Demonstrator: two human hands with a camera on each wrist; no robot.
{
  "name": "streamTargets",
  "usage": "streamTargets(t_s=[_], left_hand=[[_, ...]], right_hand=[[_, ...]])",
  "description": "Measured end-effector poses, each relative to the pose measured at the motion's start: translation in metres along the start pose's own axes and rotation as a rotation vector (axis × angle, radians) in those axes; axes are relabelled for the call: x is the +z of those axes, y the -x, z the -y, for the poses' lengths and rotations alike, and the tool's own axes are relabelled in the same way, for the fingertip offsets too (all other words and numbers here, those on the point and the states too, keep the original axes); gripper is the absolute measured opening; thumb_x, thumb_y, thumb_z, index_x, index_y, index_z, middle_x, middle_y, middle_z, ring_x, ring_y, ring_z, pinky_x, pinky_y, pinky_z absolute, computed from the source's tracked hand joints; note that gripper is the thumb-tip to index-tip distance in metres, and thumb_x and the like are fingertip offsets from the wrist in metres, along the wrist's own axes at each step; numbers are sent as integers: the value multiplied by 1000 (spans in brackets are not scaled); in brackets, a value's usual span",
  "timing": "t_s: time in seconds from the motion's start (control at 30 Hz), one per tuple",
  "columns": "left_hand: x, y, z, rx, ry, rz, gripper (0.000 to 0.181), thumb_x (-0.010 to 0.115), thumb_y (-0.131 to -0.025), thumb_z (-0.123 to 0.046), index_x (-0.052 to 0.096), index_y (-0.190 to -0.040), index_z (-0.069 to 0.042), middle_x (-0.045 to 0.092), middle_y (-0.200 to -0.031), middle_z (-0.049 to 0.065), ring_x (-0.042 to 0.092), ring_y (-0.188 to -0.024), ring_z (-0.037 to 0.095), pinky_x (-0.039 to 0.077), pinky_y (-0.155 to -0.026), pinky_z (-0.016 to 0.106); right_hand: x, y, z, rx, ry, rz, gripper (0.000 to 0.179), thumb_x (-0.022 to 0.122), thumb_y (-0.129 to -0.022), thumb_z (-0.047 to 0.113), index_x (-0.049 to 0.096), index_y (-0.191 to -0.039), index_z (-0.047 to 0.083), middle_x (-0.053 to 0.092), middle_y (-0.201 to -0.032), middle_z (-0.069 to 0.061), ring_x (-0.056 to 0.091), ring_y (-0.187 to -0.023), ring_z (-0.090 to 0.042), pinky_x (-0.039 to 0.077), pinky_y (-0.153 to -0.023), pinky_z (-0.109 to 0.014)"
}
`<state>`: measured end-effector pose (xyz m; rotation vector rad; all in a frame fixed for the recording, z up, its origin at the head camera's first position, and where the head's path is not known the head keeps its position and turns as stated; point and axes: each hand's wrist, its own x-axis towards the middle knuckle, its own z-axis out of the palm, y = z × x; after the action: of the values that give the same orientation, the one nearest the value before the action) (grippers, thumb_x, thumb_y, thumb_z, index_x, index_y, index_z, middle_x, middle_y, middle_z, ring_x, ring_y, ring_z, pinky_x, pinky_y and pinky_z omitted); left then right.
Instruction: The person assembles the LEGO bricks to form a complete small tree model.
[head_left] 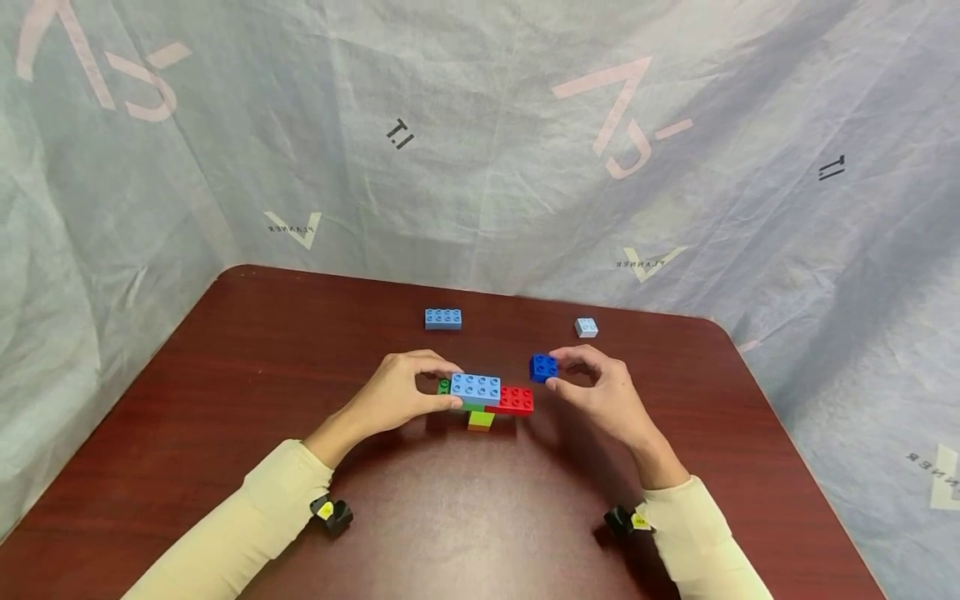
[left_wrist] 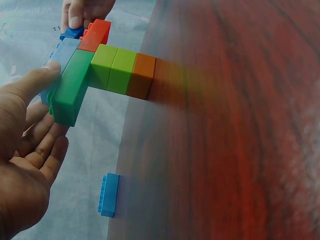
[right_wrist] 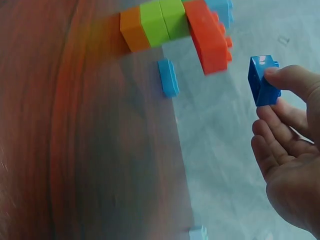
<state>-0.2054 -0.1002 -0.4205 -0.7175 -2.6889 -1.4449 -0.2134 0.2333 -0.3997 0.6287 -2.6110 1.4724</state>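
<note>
Cream sleeves nearest, left hand gripping eight-stud light-blue brick on green brick, right hand pinching four-stud dark-blue brick, hands apart

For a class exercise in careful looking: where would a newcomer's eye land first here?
Probably on the brick structure around the middle of the table, its red, light blue and green top above a narrow lime-and-orange column, gripped at its left end by the left hand. Then the dark blue brick held just right of it in the right hand, not touching it.
</note>
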Motion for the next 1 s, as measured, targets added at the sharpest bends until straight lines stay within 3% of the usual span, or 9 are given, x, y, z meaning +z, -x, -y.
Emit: streamTargets(t_s=[0.2, 0.37, 0.47, 0.67, 0.87, 1.0], left_hand=[[0, 0, 1, 10, 8, -4, 40, 88, -84, -33, 77, -120, -20, 74, -113, -6, 64, -102, 13, 58, -83, 33], [1, 1, 1, 10, 14, -6, 40, 88, -84, -33, 76, -119, -20, 74, -113, -6, 64, -103, 13, 58, -86, 36], [1, 1, 1, 9, 12, -6, 40, 87, -84, -33, 76, -120, -20, 74, -114, -7, 65, -103, 13, 58, -87, 35], [2, 1, 0, 7, 14, -5, 40, 87, -84, -33, 76, -120, -20, 74, -115, -6, 65, -105, 14, 59, -89, 41], [2, -1, 0, 17, 11, -11, 39, 88, -84, -32, 77, -119, -19, 74, -115, -4, 65, -102, 15, 60, -86, 45], [2, -1, 1, 19, 7, -16, 38, 88, -83, -32, 78, -118, -19, 75, -114, -3, 65, -101, 15, 59, -85, 46]], right_hand=[[14, 5, 10, -19, 5, 28, 35, 83, -88, 12, 72, -121, 17, 70, -112, -2, 66, -107, -19, 58, -93, -27], [24, 8, 15, -18, 6, 56, 34, 84, -87, 14, 72, -118, 19, 70, -111, 1, 66, -109, -30, 58, -96, -44], [28, 9, 15, -19, 15, 66, 32, 84, -87, 15, 72, -117, 20, 71, -111, 2, 66, -109, -33, 57, -95, -48], [35, 9, 13, -13, 15, 75, 31, 84, -87, 15, 72, -116, 19, 70, -111, 2, 66, -105, -24, 58, -92, -50], [37, 7, 12, -5, 24, 77, 31, 84, -87, 17, 71, -115, 20, 70, -111, 4, 64, -103, -18, 59, -90, -38], [37, 6, 11, 21, 8, 97, 31, 83, -88, 16, 70, -116, 20, 70, -113, 2, 64, -104, -20, 60, -90, -44]])
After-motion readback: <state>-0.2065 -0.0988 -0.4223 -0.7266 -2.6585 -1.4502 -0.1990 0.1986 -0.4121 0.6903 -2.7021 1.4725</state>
